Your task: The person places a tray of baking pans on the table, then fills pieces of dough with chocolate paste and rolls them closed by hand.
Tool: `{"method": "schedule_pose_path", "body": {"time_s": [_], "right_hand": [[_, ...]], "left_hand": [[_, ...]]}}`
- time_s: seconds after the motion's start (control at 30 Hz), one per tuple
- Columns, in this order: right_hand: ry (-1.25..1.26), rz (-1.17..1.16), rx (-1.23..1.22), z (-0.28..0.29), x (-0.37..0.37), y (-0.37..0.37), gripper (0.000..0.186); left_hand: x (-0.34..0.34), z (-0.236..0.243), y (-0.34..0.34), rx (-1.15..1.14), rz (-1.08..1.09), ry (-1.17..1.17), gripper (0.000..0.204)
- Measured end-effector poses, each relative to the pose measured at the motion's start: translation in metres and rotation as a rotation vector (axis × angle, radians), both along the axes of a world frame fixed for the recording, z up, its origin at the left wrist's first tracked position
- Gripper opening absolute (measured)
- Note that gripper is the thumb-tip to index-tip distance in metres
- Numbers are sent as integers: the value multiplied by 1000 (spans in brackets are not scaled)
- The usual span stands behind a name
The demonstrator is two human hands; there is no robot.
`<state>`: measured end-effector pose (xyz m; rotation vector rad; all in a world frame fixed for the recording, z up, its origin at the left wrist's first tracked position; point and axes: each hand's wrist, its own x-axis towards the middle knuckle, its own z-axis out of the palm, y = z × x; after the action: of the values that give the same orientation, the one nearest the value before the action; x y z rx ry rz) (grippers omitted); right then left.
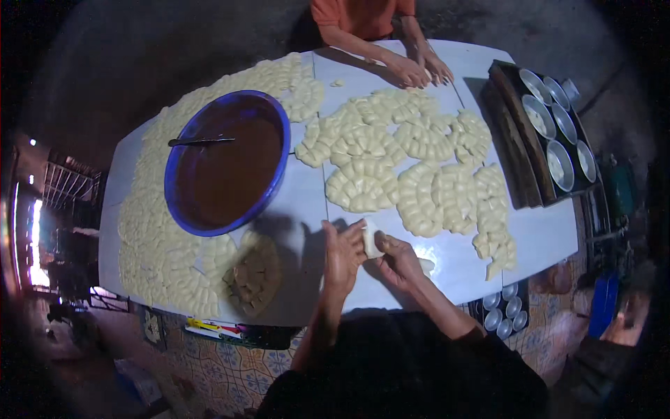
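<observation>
A small pale piece of dough is held between my two hands, just above the near edge of the white table. The fingers of my left hand bend against its left side, with the thumb raised apart. My right hand pinches it from the right. Partly behind my right hand, another pale dough piece lies on the table. Beyond my hands spread clusters of shaped dough pieces, set close together in curved rows.
A blue basin of brown mixture, with a dark-handled utensil, stands left among many dough pieces. Opposite, a co-worker's hands work at the table. Round metal tins stand in a dark tray at right; more tins sit below.
</observation>
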<state>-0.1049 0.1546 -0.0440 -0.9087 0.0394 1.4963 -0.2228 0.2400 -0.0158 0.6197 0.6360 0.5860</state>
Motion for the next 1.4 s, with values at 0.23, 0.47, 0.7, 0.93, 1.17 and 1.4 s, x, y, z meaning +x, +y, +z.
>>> {"method": "schedule_pose_path", "body": {"time_s": [0.23,0.47,0.7,0.93,1.17,1.4], "right_hand": [[-1649,57,293,-1,9,-47,33],[-926,-235,283,11,27,-74,18],[-1357,46,221,5,28,-106,18],[-566,263,35,-3,37,-128,43],[-1169,61,-114,-26,65,-106,33],[-1041,17,-235,-62,79,-105,32]], "left_hand": [[4,-17,-56,527,-132,441,52],[13,-9,-80,493,-102,238,20],[21,-14,-95,275,-163,332,11],[24,-28,-104,502,-309,128,40],[22,-49,-94,451,-12,214,21],[0,-63,-71,327,53,270,18]]}}
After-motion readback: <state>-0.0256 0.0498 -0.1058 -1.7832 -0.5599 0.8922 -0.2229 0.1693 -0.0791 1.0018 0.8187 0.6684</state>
